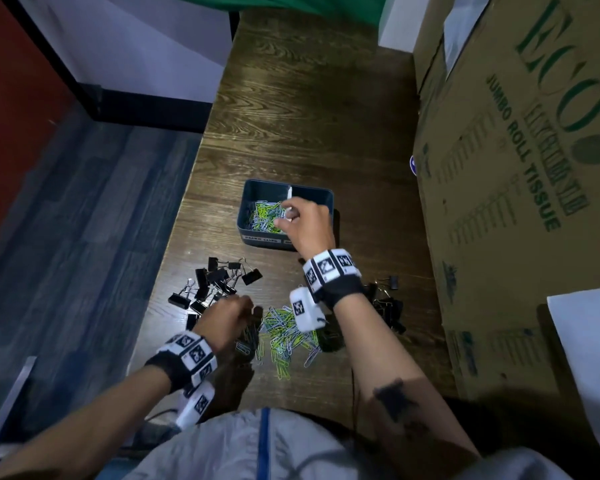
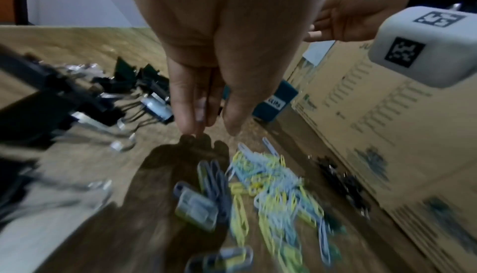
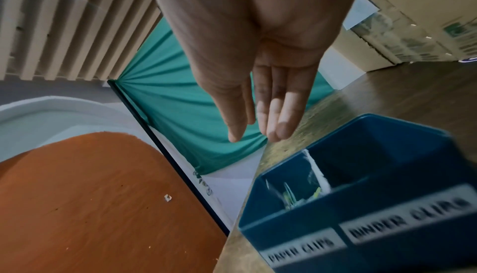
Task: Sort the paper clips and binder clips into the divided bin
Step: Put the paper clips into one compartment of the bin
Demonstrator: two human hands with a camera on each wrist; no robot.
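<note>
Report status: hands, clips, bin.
Right hand open over bin; left hand open at paper clips. Binder clips unsorted. Nothing blocking.

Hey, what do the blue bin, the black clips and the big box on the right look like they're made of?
Divided bin: likely plastic, smooth matte blue walls.
Binder clips: probably black-coated metal bodies with shiny wire handles.
Box: corrugated cardboard, dull brown with green print.

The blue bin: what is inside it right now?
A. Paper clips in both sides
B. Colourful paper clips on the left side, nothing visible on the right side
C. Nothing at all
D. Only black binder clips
B. In the head view the blue bin holds green and pale paper clips in its left compartment, while the part of the right compartment not hidden by the right hand looks bare.
</note>
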